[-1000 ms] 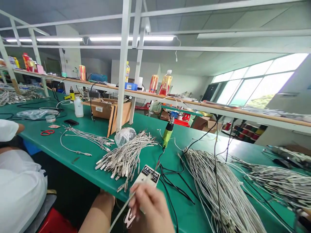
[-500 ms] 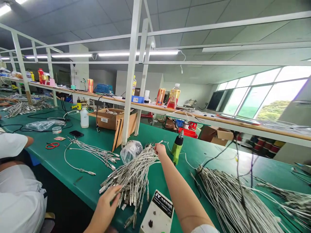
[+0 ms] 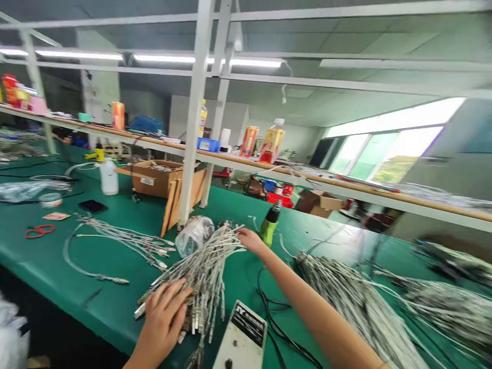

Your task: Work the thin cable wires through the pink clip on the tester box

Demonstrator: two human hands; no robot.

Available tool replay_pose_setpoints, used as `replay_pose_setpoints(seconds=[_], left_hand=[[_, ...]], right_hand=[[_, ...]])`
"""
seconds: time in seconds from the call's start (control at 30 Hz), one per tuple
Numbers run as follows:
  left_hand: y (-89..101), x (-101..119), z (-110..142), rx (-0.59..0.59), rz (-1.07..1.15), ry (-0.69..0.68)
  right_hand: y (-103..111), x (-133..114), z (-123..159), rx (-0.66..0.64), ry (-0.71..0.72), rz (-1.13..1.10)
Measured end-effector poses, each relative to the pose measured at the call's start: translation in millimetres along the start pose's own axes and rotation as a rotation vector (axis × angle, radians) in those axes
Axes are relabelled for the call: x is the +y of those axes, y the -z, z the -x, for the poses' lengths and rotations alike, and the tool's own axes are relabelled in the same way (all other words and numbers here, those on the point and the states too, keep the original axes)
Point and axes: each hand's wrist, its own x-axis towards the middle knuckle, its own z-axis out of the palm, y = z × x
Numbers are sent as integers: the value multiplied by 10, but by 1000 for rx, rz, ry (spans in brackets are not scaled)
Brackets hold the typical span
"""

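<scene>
A bundle of white cables (image 3: 215, 253) with metal plugs lies on the green table (image 3: 126, 302), plug ends towards me. My left hand (image 3: 165, 312) rests flat on the plug ends, fingers stretched out and slightly apart. At the bundle's far end, my right hand (image 3: 250, 240) has its fingers closed on cable ends; the fingertips are partly hidden. A green and black heat gun (image 3: 270, 223) stands nozzle up just beyond the right hand. Between my arms sits a white box with knobs (image 3: 240, 341). A clear plastic bag (image 3: 195, 236) touches the bundle's left side.
A larger cable bundle (image 3: 353, 302) lies to the right. On the left are loose cables (image 3: 130, 238), red scissors (image 3: 40, 231), a phone (image 3: 93, 206), a white bottle (image 3: 109, 177) and a cardboard box (image 3: 154, 179). A shelf post (image 3: 194, 118) rises behind the bag.
The view has swung, shifting things left. My left hand has spread its fingers flat over the plug ends. My right hand stays at the bundle's far end.
</scene>
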Motion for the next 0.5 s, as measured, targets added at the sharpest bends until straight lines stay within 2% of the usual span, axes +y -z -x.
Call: replay_pose_setpoints(seconds=[0.07,0.13,0.2,0.27,0.33,0.37,0.43,0.5], left_hand=[[-70,-56,-10,39,54,25],[-153,-92,-25,-1,101,25],[-217,-114,-21,-87,117,36],[-250,-142,5,-163,131,72],[-263,-194,33,-199,161,125],[-268,-229,44,-212,179,141],[-286,-308,56,-220,212,153],[-319,-381,65,-219,237,137]], right_hand=[[179,307,601,-69,123,104],[448,635,1302,-46,205,203],[819,954,1981,100,234,306],[1243,1268,2522,309,202,402],[1623,1575,2878,518,100,482],[1768,1718,2995,579,34,518],[1948,1970,3137,602,-93,586],[2007,2170,3177,547,-209,644]])
